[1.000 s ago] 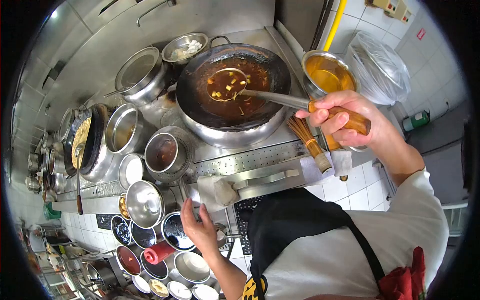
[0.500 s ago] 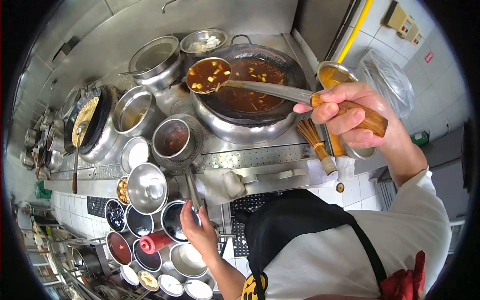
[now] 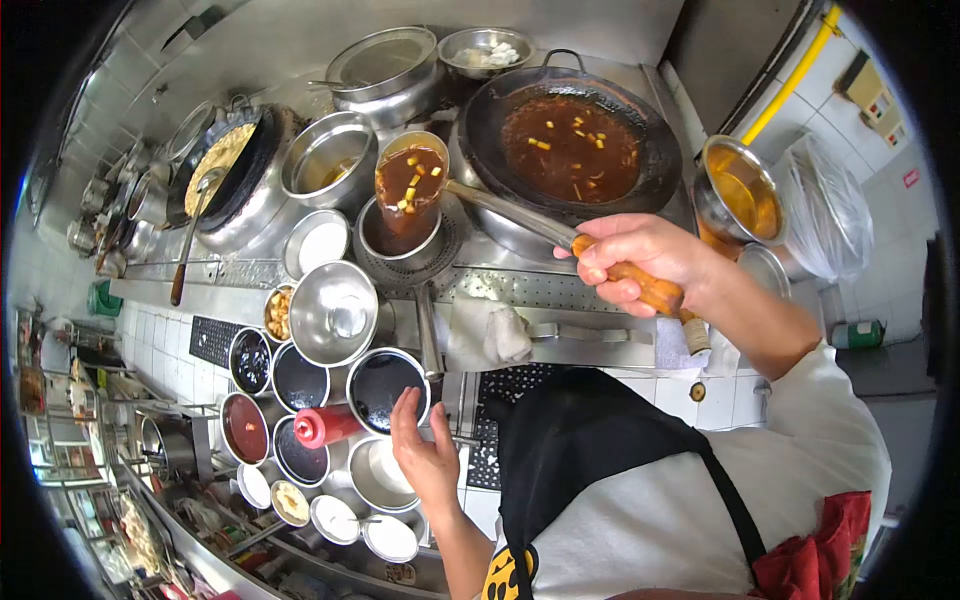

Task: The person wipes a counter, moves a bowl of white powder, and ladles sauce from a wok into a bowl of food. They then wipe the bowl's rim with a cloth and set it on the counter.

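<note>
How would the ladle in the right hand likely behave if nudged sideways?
The ladle is probably stiff, given its metal shaft. It likely feels front-heavy, its loaded end lying far from the right hand. A nudge would probably misdirect the sauce pouring from it.

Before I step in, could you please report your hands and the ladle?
Right hand gripping ladle; left hand open, empty. Ladle tipped, soup pouring into small pot. Nothing blocking pour.
</note>
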`<move>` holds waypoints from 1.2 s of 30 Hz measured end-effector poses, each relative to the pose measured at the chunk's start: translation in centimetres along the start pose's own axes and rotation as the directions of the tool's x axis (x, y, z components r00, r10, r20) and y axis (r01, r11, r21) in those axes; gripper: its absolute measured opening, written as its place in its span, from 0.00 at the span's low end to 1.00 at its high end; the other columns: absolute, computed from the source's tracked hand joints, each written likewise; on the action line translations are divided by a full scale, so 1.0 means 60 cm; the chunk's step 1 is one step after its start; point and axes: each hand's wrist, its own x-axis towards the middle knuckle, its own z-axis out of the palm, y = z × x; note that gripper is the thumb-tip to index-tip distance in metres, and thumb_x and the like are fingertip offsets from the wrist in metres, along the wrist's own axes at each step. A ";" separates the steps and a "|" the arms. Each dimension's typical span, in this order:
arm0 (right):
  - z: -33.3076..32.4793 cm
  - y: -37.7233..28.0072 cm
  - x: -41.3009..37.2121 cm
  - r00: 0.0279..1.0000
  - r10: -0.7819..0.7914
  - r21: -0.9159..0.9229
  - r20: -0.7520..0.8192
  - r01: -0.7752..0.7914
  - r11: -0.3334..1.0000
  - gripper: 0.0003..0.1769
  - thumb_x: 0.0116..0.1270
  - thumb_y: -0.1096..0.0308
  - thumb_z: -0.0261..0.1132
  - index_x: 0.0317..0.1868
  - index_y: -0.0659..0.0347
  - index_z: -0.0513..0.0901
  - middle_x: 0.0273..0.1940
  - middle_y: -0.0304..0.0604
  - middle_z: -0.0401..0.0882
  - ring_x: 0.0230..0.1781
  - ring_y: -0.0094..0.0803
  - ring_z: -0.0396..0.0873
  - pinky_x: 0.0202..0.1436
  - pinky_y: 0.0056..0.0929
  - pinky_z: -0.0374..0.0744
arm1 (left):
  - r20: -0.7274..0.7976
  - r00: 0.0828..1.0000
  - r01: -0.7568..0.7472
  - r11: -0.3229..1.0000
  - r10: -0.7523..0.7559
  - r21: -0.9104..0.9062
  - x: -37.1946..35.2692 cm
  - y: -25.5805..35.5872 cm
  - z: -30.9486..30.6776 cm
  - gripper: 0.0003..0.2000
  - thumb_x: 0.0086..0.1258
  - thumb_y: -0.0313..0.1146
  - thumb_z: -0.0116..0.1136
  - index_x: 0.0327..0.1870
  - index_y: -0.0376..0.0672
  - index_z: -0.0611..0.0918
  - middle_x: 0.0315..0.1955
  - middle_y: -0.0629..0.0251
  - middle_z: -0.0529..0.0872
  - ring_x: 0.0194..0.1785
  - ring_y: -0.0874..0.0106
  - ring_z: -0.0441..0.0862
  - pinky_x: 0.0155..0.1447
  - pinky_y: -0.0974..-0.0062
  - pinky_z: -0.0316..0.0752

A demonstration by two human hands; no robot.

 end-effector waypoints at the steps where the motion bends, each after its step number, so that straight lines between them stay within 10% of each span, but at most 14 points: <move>1: 0.001 0.009 0.010 0.999 -0.007 -0.059 -0.036 0.004 0.998 0.23 0.65 0.75 0.59 0.60 0.71 0.68 0.29 0.38 0.72 0.16 0.19 0.68 0.10 0.21 0.66 | -0.001 1.000 -0.006 1.000 0.006 0.005 -0.002 0.000 -0.002 0.16 0.68 0.26 0.61 0.55 0.34 0.78 0.52 0.46 0.82 0.56 0.50 0.80 0.62 0.60 0.73; 5: -0.014 0.063 0.041 0.995 -0.042 -0.565 -0.087 -0.015 0.825 0.25 0.70 0.70 0.58 0.65 0.65 0.63 0.28 0.37 0.72 0.16 0.19 0.69 0.17 0.24 0.70 | -0.002 1.000 -0.016 1.000 0.016 0.004 -0.010 -0.005 -0.002 0.16 0.68 0.25 0.61 0.55 0.34 0.78 0.52 0.45 0.82 0.56 0.49 0.80 0.61 0.59 0.73; 6: -0.001 0.065 0.033 0.987 -0.030 -0.660 -0.156 -0.082 0.746 0.28 0.70 0.68 0.58 0.67 0.64 0.61 0.30 0.44 0.76 0.20 0.33 0.75 0.28 0.33 0.77 | 0.005 1.000 -0.025 1.000 0.025 0.001 -0.010 -0.003 -0.002 0.16 0.68 0.25 0.61 0.56 0.34 0.78 0.52 0.45 0.82 0.56 0.49 0.80 0.61 0.59 0.73; 9: -0.025 0.132 0.044 0.890 -0.455 -0.987 0.020 0.091 0.134 0.31 0.67 0.68 0.59 0.68 0.64 0.59 0.38 0.56 0.79 0.33 0.49 0.81 0.42 0.43 0.78 | 0.026 0.999 -0.031 1.000 0.031 0.005 -0.010 -0.001 0.002 0.16 0.68 0.25 0.61 0.56 0.33 0.78 0.52 0.44 0.82 0.56 0.49 0.80 0.61 0.59 0.74; 13: -0.013 0.149 0.026 0.944 -0.307 -0.928 -0.118 0.005 0.371 0.30 0.67 0.67 0.58 0.67 0.65 0.60 0.48 0.64 0.79 0.49 0.59 0.78 0.55 0.49 0.73 | -0.055 0.998 0.021 0.999 -0.023 -0.036 0.001 -0.012 0.003 0.16 0.68 0.26 0.61 0.56 0.33 0.78 0.52 0.45 0.82 0.55 0.51 0.81 0.59 0.60 0.74; 14: -0.031 0.170 0.035 0.881 -0.473 -0.925 0.006 0.184 0.332 0.27 0.68 0.69 0.58 0.66 0.64 0.63 0.38 0.55 0.80 0.34 0.49 0.82 0.40 0.46 0.80 | -0.085 0.985 0.148 0.989 -0.150 -0.021 0.012 -0.007 -0.001 0.17 0.71 0.30 0.60 0.57 0.31 0.77 0.53 0.44 0.82 0.52 0.54 0.83 0.57 0.62 0.76; 17: -0.055 0.138 0.029 0.999 -0.020 -0.141 0.037 0.025 0.990 0.26 0.68 0.72 0.57 0.65 0.63 0.65 0.31 0.44 0.74 0.18 0.32 0.76 0.19 0.34 0.76 | -0.232 0.902 0.347 0.932 -0.363 -0.109 0.072 -0.054 0.000 0.19 0.74 0.35 0.58 0.58 0.29 0.75 0.52 0.47 0.83 0.49 0.61 0.84 0.52 0.67 0.79; 18: -0.040 0.123 0.013 0.998 -0.053 0.085 0.022 0.051 0.995 0.27 0.67 0.74 0.56 0.67 0.62 0.65 0.29 0.37 0.68 0.13 0.18 0.66 0.09 0.21 0.67 | -0.225 0.852 0.405 0.868 -0.472 -0.286 0.094 -0.090 0.007 0.20 0.75 0.37 0.57 0.59 0.29 0.74 0.50 0.49 0.83 0.48 0.63 0.84 0.49 0.70 0.79; 24: -0.103 0.077 -0.047 0.970 -0.225 0.454 0.091 0.161 0.877 0.23 0.68 0.72 0.57 0.64 0.67 0.70 0.29 0.35 0.70 0.14 0.17 0.66 0.10 0.20 0.69 | -0.041 0.702 0.452 0.489 -0.711 -0.746 0.174 -0.204 0.018 0.15 0.74 0.38 0.58 0.46 0.31 0.75 0.37 0.57 0.82 0.35 0.67 0.85 0.35 0.76 0.83; 27: -0.138 0.039 -0.087 0.932 -0.303 0.076 -0.201 0.323 0.943 0.22 0.69 0.72 0.56 0.63 0.66 0.70 0.29 0.36 0.70 0.15 0.18 0.68 0.13 0.20 0.70 | 0.027 0.687 0.460 0.406 -0.726 -0.790 0.198 -0.233 0.010 0.08 0.69 0.30 0.59 0.40 0.35 0.76 0.32 0.58 0.82 0.33 0.67 0.85 0.36 0.75 0.84; 30: -0.202 0.012 -0.083 0.797 -0.377 -0.615 -0.472 0.009 0.789 0.21 0.67 0.69 0.58 0.58 0.67 0.71 0.33 0.44 0.77 0.20 0.26 0.75 0.25 0.32 0.76 | -0.096 0.725 0.393 0.524 -0.682 -0.756 0.207 -0.244 -0.009 0.03 0.64 0.26 0.57 0.31 0.37 0.77 0.27 0.63 0.79 0.26 0.72 0.78 0.29 0.78 0.77; 36: -0.330 0.020 -0.051 0.667 -0.516 -0.821 -0.537 -0.275 0.500 0.29 0.65 0.67 0.59 0.65 0.70 0.65 0.33 0.52 0.79 0.20 0.36 0.79 0.25 0.39 0.77 | -0.091 0.774 0.410 0.605 -0.627 -0.682 0.200 -0.113 -0.067 0.05 0.70 0.30 0.59 0.38 0.40 0.77 0.30 0.68 0.79 0.29 0.77 0.76 0.32 0.84 0.76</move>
